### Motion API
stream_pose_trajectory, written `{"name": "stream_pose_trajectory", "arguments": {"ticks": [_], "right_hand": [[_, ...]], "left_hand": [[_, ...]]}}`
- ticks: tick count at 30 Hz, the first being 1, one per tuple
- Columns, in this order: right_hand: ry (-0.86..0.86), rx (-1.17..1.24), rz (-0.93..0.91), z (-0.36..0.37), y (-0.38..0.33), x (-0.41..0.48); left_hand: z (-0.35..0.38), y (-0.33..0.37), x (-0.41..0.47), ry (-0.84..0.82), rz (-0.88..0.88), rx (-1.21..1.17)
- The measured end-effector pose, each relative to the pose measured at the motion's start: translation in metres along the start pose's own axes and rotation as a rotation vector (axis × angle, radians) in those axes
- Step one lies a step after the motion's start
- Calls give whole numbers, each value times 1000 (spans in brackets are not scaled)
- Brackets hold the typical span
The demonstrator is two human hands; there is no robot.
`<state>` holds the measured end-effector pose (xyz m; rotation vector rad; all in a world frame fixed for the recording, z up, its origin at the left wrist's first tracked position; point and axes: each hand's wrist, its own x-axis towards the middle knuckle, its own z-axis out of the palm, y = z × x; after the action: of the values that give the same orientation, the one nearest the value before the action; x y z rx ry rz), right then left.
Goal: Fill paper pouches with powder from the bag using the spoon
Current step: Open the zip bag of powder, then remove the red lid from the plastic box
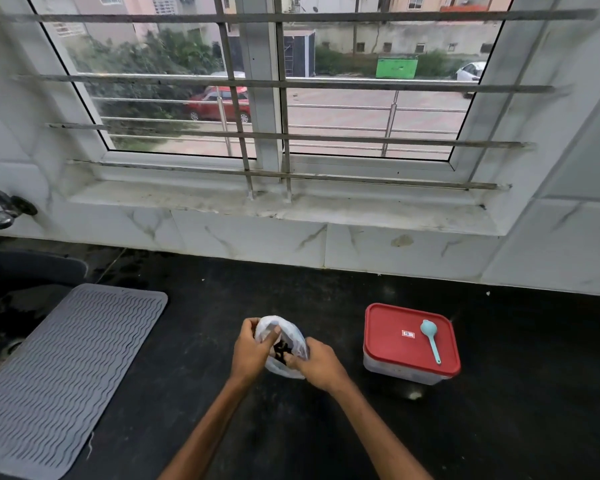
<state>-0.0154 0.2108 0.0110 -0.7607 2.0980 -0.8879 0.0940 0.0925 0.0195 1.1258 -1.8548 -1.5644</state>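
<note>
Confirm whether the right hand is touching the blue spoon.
Apart. Head view: the right hand grips the plastic bag; the blue spoon lies on the red lid, black counter between.

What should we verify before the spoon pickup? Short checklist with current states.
1. Bag secured: ok, the left hand and right hand both grip it.
2. Bag mouth open enough for scooping: cannot tell. Dark contents show between the hands, but the opening's width is unclear.
3. Spoon accessible: ok, it lies loose on the red lid, to the right of the bag.
4. A hand free to take the spoon: not ok, both hold the bag.
5. Paper pouches ready: not ok, none are in view.
</note>
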Motion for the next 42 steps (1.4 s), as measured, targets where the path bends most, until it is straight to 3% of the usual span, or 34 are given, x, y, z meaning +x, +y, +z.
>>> {"name": "stream_pose_trajectory", "arguments": {"ticks": [6, 12, 18, 25, 31, 37, 42], "right_hand": [[230, -46, -74, -5, -14, 19], [180, -218, 12, 12, 0, 28], [392, -239, -155, 10, -17, 32], [309, -350, -119, 19, -17, 31], [338, -341, -200, 14, -23, 28], [533, -280, -387, 9, -46, 20], [366, -387, -226, 18, -26, 7]], "left_hand": [[-10, -2, 24, -35, 93, 157], [-6, -26, 27, -120, 99, 519], [-17, -28, 27, 146, 219, 600], [-18, -25, 21, 30, 114, 618], [-34, -15, 22, 0, 303, 705], [-37, 4, 20, 158, 459, 574], [-32, -13, 14, -42, 283, 753]]}}
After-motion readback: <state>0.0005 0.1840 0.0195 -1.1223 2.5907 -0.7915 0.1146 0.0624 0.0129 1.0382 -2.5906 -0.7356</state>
